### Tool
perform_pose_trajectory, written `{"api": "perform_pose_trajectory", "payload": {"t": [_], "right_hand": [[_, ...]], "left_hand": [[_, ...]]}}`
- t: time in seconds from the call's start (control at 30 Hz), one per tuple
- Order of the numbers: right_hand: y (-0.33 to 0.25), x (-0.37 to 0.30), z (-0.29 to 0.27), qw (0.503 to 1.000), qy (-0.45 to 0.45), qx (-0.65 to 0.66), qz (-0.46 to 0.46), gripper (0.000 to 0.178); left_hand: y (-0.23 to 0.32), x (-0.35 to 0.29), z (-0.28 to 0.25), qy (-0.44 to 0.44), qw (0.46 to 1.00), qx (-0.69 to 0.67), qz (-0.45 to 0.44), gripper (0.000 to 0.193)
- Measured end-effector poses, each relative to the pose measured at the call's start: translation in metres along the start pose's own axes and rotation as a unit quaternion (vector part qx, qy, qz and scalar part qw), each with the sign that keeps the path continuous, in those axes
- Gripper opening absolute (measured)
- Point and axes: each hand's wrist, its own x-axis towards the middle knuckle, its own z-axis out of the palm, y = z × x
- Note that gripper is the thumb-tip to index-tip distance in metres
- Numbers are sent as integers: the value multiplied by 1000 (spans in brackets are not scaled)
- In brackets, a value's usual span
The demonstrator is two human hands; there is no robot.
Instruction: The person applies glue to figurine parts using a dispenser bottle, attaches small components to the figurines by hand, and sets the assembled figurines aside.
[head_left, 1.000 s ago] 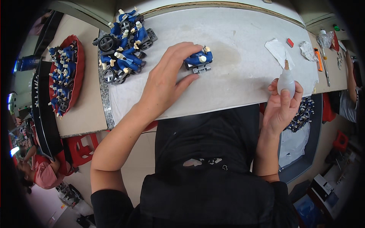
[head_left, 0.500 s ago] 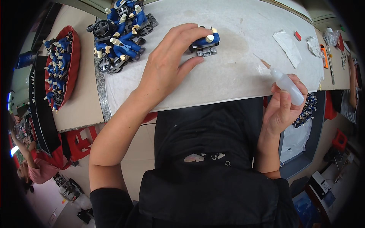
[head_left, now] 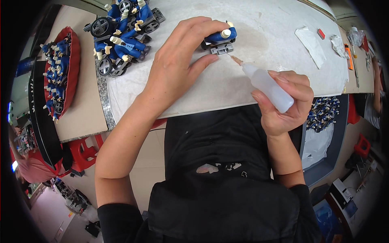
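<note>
A small blue toy figure with a cream head and a grey plastic base stands on the white sheet. My left hand is curved around its left side, index finger behind the figure, thumb close to the base's near side. In my right hand is a translucent squeeze bottle with a thin needle tip. The bottle is tilted, and its needle points at the near edge of the grey base. Whether the tip touches the base is too fine to tell.
Several blue figures on wheeled grey bases are heaped at the back left, beside a red tray of more figures. A folded tissue and a small red block lie right. Below right, a grey bin holds more figures.
My right hand has brought the squeeze bottle leftward and up, so its needle is now at the toy's base. My left hand stays around the figure, with only a slight shift.
</note>
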Motion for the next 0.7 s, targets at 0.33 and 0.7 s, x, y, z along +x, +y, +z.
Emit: {"api": "perform_pose_trajectory", "payload": {"t": [0.33, 0.7], "right_hand": [[1, 1, 6, 999, -21, -24, 2, 49], [-4, -1, 4, 997, -50, -54, 22, 44]], "left_hand": [[-1, 0, 0, 2, 1000, -1, -1, 52], [-1, -1, 2, 8, 1000, -5, 4, 52]]}}
